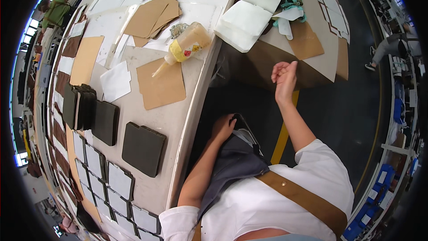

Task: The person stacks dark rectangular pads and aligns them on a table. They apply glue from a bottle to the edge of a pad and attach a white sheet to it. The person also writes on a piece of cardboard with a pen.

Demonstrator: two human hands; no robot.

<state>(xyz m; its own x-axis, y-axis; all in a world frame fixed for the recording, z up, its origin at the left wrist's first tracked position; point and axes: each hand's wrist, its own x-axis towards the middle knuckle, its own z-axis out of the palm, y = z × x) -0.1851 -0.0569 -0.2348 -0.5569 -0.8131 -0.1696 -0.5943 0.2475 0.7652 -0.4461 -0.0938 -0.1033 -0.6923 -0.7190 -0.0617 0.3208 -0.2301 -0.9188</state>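
My left hand (224, 128) is low beside the table edge, next to the dark blue apron (232, 163) over my lap. Its fingers are curled at a dark, thin-edged item (248, 129) that I cannot make out. Raised in front of a large cardboard box (329, 69), my right hand (285, 78) has loosely bent fingers and nothing in it. On the table, a yellowish squeeze bottle (191, 43) lies with its nozzle over a tan card piece (161, 85). Nearer me sits a stack of dark panels (143, 148).
More dark panels (105, 122) stand and lie farther left, above rows of grey-white pieces (119, 182). Tan cards (154, 17) are piled toward the back. White padded sheets (244, 24) and teal gloves (292, 1) rest on the box. A person (394, 47) is at the right.
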